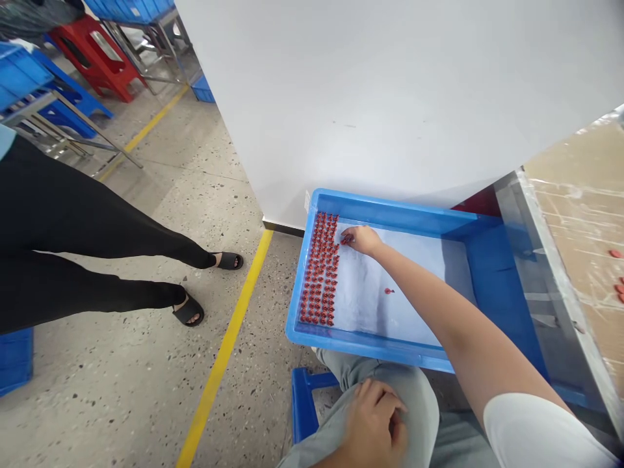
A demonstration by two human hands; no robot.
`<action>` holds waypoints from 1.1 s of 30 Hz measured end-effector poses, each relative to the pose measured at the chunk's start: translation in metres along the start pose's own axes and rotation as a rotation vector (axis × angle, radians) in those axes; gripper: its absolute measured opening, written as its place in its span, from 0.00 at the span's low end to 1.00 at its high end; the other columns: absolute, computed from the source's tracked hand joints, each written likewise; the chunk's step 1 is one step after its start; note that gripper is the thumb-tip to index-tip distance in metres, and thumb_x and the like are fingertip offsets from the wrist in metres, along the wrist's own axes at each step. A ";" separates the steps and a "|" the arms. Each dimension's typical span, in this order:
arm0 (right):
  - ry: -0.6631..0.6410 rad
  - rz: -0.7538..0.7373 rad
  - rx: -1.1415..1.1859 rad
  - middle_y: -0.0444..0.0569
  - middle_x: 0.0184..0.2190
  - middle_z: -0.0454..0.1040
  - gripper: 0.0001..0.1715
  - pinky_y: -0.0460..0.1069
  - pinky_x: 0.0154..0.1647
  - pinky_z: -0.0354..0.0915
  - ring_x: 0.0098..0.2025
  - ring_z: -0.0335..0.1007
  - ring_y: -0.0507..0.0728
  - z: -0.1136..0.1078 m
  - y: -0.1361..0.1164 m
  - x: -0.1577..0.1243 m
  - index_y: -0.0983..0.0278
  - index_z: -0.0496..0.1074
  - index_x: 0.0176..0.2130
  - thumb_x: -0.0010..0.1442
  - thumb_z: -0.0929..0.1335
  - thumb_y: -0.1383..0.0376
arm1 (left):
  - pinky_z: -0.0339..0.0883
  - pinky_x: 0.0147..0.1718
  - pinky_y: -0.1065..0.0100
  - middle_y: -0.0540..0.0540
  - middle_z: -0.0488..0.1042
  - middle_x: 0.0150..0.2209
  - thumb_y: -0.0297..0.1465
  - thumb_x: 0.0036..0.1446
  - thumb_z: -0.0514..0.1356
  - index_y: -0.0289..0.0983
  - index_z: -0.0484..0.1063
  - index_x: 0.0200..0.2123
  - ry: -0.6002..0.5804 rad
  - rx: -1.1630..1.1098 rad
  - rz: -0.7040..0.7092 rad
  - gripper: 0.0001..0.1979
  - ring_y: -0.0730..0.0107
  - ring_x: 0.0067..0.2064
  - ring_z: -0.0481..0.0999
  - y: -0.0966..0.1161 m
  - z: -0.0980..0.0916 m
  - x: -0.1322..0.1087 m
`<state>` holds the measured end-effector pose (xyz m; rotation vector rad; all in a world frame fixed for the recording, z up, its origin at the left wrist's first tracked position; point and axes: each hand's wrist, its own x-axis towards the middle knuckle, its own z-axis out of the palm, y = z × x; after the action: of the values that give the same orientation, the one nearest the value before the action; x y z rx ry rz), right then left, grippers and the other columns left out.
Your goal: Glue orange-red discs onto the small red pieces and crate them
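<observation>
My right hand (363, 239) reaches into a blue plastic tray (390, 209) with its fingers pinched on a small red part. Just left of the fingertips, rows of similar small red parts (319, 270) with dark tips stand close together along the tray's left end. One loose red part (389, 290) lies by itself on the pale tray liner (361, 292), below my right forearm. My left hand (373, 416), slightly blurred, lies over my thigh outside the tray. Its fingers are curled in, and the palm is hidden.
A white panel (380, 97) rises behind the tray. At right, a plastic-covered surface (575, 195) bears several red pieces. Someone in black trousers (97, 214) stands at left, near the yellow floor line (229, 338). A red stool (97, 55) and blue crates (19, 71) are farther back.
</observation>
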<state>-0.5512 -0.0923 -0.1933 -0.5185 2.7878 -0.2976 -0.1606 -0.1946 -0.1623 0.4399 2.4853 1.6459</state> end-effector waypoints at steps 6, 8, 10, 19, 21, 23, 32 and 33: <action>-0.025 -0.037 -0.021 0.43 0.41 0.80 0.21 0.48 0.44 0.67 0.46 0.75 0.57 0.000 -0.012 0.006 0.56 0.74 0.48 0.53 0.70 0.67 | 0.63 0.37 0.59 0.46 0.70 0.36 0.16 0.39 0.56 0.40 0.69 0.37 -0.002 -0.086 -0.062 0.20 0.62 0.39 0.68 -0.002 0.002 0.000; -0.028 -0.036 -0.013 0.43 0.41 0.80 0.22 0.47 0.44 0.67 0.46 0.75 0.57 -0.001 -0.013 0.007 0.56 0.73 0.49 0.53 0.70 0.67 | 0.63 0.37 0.59 0.46 0.70 0.36 0.16 0.39 0.56 0.40 0.69 0.37 0.001 -0.088 -0.063 0.20 0.62 0.39 0.68 -0.001 0.000 0.000; -0.022 -0.020 0.002 0.43 0.43 0.80 0.25 0.46 0.44 0.66 0.46 0.75 0.56 -0.003 -0.011 0.006 0.56 0.72 0.51 0.53 0.70 0.67 | 0.63 0.37 0.59 0.45 0.70 0.36 0.16 0.40 0.56 0.39 0.69 0.37 -0.007 -0.088 -0.062 0.20 0.61 0.39 0.68 0.001 -0.002 0.000; -0.114 0.133 0.129 0.47 0.32 0.80 0.22 0.47 0.37 0.68 0.34 0.76 0.56 -0.018 0.051 -0.108 0.61 0.77 0.40 0.49 0.72 0.51 | 0.62 0.39 0.60 0.46 0.70 0.37 0.15 0.44 0.54 0.39 0.69 0.36 -0.035 -0.084 -0.092 0.17 0.63 0.40 0.68 0.005 -0.012 0.001; -0.172 0.113 0.189 0.43 0.33 0.80 0.29 0.46 0.36 0.69 0.33 0.76 0.55 -0.009 0.060 -0.143 0.60 0.77 0.42 0.39 0.77 0.55 | 0.62 0.40 0.60 0.46 0.70 0.37 0.15 0.44 0.53 0.39 0.69 0.36 -0.052 -0.095 -0.096 0.17 0.63 0.40 0.68 0.006 -0.012 0.002; -0.189 0.113 0.241 0.42 0.32 0.80 0.28 0.45 0.35 0.69 0.32 0.76 0.54 0.005 0.064 -0.168 0.60 0.77 0.41 0.38 0.77 0.56 | 0.62 0.40 0.60 0.46 0.70 0.37 0.15 0.45 0.53 0.39 0.69 0.36 -0.058 -0.106 -0.094 0.17 0.63 0.40 0.68 0.006 -0.012 0.002; 0.014 0.226 0.304 0.44 0.33 0.80 0.12 0.48 0.38 0.70 0.34 0.76 0.55 0.042 0.060 -0.170 0.58 0.78 0.35 0.53 0.70 0.55 | 0.62 0.39 0.61 0.47 0.70 0.37 0.15 0.44 0.54 0.40 0.69 0.36 -0.067 -0.083 -0.099 0.18 0.64 0.40 0.68 0.009 -0.011 0.001; 0.031 0.230 0.298 0.43 0.34 0.80 0.12 0.48 0.38 0.70 0.35 0.76 0.55 0.040 0.060 -0.163 0.58 0.78 0.35 0.53 0.71 0.55 | 0.62 0.39 0.60 0.47 0.70 0.37 0.15 0.43 0.54 0.40 0.69 0.36 -0.066 -0.081 -0.098 0.18 0.63 0.40 0.68 0.009 -0.010 0.001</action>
<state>-0.4120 0.0181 -0.2063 -0.1234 2.7279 -0.6582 -0.1628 -0.2001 -0.1499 0.3505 2.3443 1.6596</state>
